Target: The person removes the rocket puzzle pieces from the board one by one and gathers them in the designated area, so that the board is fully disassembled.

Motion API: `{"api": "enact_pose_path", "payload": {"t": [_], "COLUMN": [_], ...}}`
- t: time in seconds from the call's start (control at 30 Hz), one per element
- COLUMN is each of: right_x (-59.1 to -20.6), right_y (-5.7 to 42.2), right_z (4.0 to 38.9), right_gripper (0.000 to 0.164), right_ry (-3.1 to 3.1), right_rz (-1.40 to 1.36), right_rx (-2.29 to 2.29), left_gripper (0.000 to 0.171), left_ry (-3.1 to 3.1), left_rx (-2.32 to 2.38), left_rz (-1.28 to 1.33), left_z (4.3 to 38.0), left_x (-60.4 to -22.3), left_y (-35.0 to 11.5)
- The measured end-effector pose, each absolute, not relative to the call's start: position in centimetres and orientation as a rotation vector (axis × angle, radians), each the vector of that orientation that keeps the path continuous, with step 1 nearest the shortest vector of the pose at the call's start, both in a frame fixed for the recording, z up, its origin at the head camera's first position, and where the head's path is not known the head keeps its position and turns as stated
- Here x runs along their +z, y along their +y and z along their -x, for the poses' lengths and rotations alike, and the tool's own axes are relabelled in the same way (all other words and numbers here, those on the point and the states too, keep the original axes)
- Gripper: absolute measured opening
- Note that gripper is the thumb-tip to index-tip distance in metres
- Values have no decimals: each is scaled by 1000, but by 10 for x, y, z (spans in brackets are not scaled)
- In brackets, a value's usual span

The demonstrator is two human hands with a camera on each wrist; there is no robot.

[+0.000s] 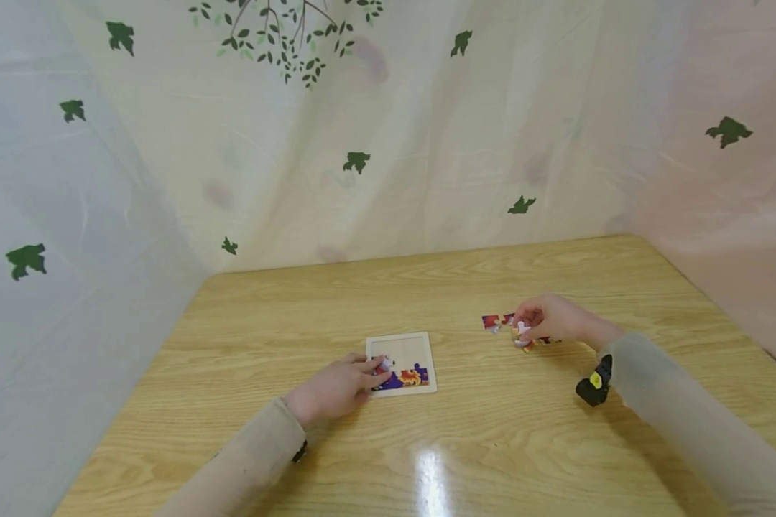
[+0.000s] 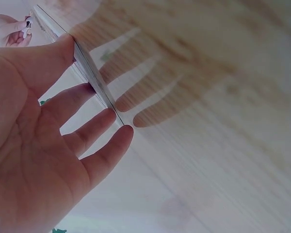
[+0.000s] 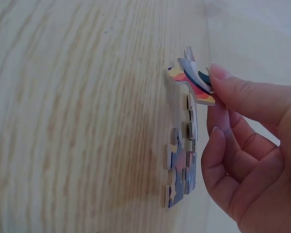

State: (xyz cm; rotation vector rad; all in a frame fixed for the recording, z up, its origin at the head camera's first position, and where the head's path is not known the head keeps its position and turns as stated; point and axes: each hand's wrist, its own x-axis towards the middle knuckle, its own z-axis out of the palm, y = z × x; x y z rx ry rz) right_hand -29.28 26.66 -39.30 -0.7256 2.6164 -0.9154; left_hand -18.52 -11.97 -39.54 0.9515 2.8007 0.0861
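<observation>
My left hand [image 1: 332, 388] rests on the left side of a small square puzzle tray [image 1: 432, 372] with a pale rim. Its fingers lie fairly straight over the tray's edge, and the left wrist view shows the fingertips against the edge. Inside the tray, colourful joined pieces [image 1: 410, 378] fill the lower part, while the upper part is bare board. To the right, my right hand [image 1: 559, 318] pinches a jigsaw piece [image 3: 196, 83] between thumb and fingers, tilted above the table. Several loose jigsaw pieces [image 3: 174, 167] lie just under and beside that hand, partly hidden in the head view.
The wooden table [image 1: 284, 309] runs back to a pale curtain [image 1: 394, 208] with green leaf prints. A black strap with a yellow mark [image 1: 596, 380] hangs at my right wrist.
</observation>
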Motion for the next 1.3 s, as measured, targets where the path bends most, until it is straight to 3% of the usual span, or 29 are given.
{"api": "enact_pose_path", "payload": {"t": [0.53, 1.3], "right_x": [-395, -403], "right_y": [264, 260], "right_z": [289, 289], "right_gripper": [23, 16], "right_ry": [2651, 2737], "right_rz": [656, 720], "right_rx": [-830, -740], "left_gripper": [43, 43], "left_ry": [2810, 2811], "left_rx": [75, 86], "left_rz": [-985, -997], "left_z": [186, 186], "left_x": [-398, -401], "left_y": [-122, -126]}}
